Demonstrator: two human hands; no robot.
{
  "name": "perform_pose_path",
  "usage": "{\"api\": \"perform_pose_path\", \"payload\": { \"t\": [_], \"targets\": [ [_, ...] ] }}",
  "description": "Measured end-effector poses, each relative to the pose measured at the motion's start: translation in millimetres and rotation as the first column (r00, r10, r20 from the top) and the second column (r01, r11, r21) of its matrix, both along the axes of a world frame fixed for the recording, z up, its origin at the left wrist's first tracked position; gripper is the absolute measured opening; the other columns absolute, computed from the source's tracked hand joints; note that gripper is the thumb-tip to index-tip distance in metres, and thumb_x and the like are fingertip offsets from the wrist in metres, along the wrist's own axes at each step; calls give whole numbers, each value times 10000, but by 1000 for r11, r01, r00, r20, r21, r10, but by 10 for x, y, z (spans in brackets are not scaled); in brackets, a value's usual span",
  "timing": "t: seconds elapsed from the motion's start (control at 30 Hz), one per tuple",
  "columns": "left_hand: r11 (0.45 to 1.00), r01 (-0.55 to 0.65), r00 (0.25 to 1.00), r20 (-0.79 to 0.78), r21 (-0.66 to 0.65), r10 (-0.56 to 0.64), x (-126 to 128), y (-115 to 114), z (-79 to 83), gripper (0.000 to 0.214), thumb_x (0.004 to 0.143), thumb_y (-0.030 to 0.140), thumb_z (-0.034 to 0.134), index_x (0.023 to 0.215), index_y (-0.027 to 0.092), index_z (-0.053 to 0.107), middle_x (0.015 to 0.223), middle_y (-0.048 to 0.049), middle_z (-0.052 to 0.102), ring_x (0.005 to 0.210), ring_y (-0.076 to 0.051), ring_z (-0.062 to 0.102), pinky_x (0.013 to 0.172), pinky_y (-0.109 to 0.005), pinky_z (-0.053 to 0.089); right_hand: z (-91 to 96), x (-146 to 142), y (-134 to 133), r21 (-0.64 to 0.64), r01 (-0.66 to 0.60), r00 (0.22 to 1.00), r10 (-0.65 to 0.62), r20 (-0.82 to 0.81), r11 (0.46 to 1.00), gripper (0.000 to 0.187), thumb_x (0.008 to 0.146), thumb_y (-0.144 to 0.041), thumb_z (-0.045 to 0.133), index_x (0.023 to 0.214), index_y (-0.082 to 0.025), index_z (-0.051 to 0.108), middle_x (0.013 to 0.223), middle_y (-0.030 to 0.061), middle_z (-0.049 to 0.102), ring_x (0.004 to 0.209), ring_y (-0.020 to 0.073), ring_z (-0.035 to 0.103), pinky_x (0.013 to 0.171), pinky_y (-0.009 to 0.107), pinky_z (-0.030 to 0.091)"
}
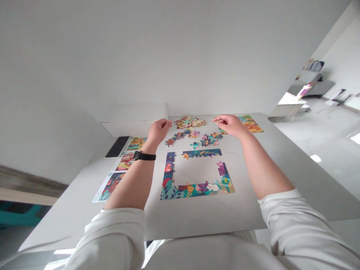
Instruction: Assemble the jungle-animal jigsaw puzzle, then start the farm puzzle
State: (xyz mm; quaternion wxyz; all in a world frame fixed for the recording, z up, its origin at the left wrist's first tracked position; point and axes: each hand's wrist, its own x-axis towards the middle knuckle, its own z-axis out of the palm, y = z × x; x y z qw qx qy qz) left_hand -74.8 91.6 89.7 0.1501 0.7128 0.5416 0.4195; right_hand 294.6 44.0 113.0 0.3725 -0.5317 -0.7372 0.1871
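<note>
My left hand (159, 130) hovers left of a heap of jigsaw pieces (189, 122), its fingers curled in; whatever they hold is hidden. Opposite it, my right hand (229, 124) is bent into a pinch, and I cannot make out what is in it. Below both hands lies a jigsaw border (197, 190), joined along the left, bottom and right sides. A separate top strip (204, 153) lies with gaps at both its ends. Loose dark-blue and brown pieces (182, 135) and purple and teal pieces (209, 140) are spread between the heap and the strip.
A colourful assembled puzzle (253, 124) lies at the back right, partly behind my right hand. Picture sheets (123, 162) and a black phone (117, 146) are on the left. A white box (135, 116) stands by the wall, and the white table (197, 215) ends near my body.
</note>
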Motion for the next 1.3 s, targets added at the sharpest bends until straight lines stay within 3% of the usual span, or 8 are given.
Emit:
{"api": "perform_pose_path", "payload": {
  "t": [0.1, 0.27, 0.47, 0.67, 0.8, 1.1, 1.2, 1.3],
  "targets": [
    [991, 91, 987, -126, -96, -103, 230, -21, 80, 557, 970, 586, 511, 599, 183, 609, 481, 11, 442, 513, -134, 435, 525, -276, 261, -14, -113, 110, -27, -52, 999, 52, -13, 998, 347, 914, -301, 618, 1190, -190, 796, 768, 0, 704, 636, 132, 564, 645, 256, 446],
    [947, 253, 963, -47, -197, -267, 394, -5, 126, 477, 948, 591, 555, 769, 171, 696, 611, 2, 608, 515, -115, 466, 519, -248, 313, -264, -149, 416, -106, -17, 996, 26, 85, 994, 313, 931, -269, 671, 1214, -197, 783, 979, 52, 805, 831, 171, 706, 785, 269, 522],
    [900, 331, 930, -64, -284, -362, 316, 78, 4, 364, 935, 531, 589, 871, 198, 722, 652, 17, 646, 473, -104, 514, 488, -233, 348, -572, -223, 775, -252, 147, 891, -17, 454, 957, 330, 933, -210, 712, 1254, -224, 787, 1136, 86, 817, 1040, 228, 750, 936, 303, 533],
    [878, 303, 920, -125, -371, -371, 162, 152, -82, 325, 924, 510, 606, 944, 218, 746, 756, 2, 737, 465, -117, 597, 505, -245, 429, -850, -332, 849, -282, 178, 806, 25, 592, 943, 389, 922, -347, 766, 1294, -232, 785, 1291, 144, 759, 1158, 304, 721, 956, 348, 540],
    [870, 313, 918, -114, -382, -380, 132, 170, -84, 353, 941, 539, 588, 984, 227, 748, 795, -7, 752, 459, -125, 612, 510, -256, 450, -913, -359, 820, -281, 186, 789, 27, 613, 941, 371, 900, -415, 787, 1236, -262, 810, 1320, 141, 733, 1137, 316, 716, 923, 357, 545],
    [877, 327, 910, -134, -353, -393, 212, 102, -24, 333, 947, 505, 599, 1008, 218, 757, 787, -11, 744, 508, -122, 603, 539, -247, 452, -920, -381, 844, -259, 215, 807, -22, 590, 942, 370, 801, -371, 867, 1149, -265, 801, 1307, 137, 712, 1169, 327, 672, 931, 378, 526],
    [886, 341, 904, -150, -314, -401, 238, 90, -12, 304, 955, 470, 592, 1047, 229, 753, 821, -8, 754, 549, -119, 611, 557, -235, 453, -931, -366, 870, -245, 186, 863, -39, 503, 951, 289, 798, -283, 850, 1077, -243, 783, 1197, 105, 755, 1090, 281, 694, 904, 352, 519],
    [899, 335, 905, -168, -284, -390, 247, 84, -6, 287, 961, 442, 589, 1087, 239, 748, 860, -10, 768, 581, -121, 622, 578, -234, 461, -909, -355, 888, -243, 107, 949, -27, 314, 964, 158, 828, -185, 783, 980, -219, 758, 972, 49, 782, 900, 204, 709, 819, 297, 511]
  ]
}}
